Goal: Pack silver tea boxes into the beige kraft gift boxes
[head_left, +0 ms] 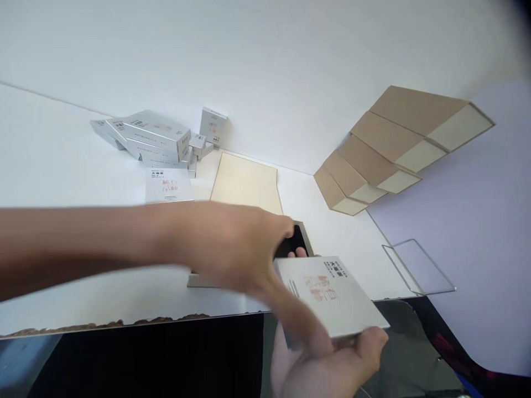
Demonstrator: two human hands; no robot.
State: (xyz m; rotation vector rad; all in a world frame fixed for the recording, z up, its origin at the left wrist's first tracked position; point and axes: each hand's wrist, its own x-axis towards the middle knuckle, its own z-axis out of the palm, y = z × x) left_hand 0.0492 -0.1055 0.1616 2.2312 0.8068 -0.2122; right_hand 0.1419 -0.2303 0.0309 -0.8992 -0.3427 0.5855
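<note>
My right hand [327,362] is at the bottom, palm up, gripping a flat white box lid [332,296] printed with orange and black characters. My left hand [232,249] reaches across from the left, fingers curled over the lid's left edge and over an open box base [296,240] with a dark inside that lies on the white table [62,166]. Most of that base is hidden under my left hand.
A pile of white boxes [149,138] lies at the back left, with one flat white box [168,185] in front of it. A cream sheet [244,182] lies mid-table. Folded brown cartons [390,149] lean at the back right. A clear plastic stand [417,265] sits at the right edge.
</note>
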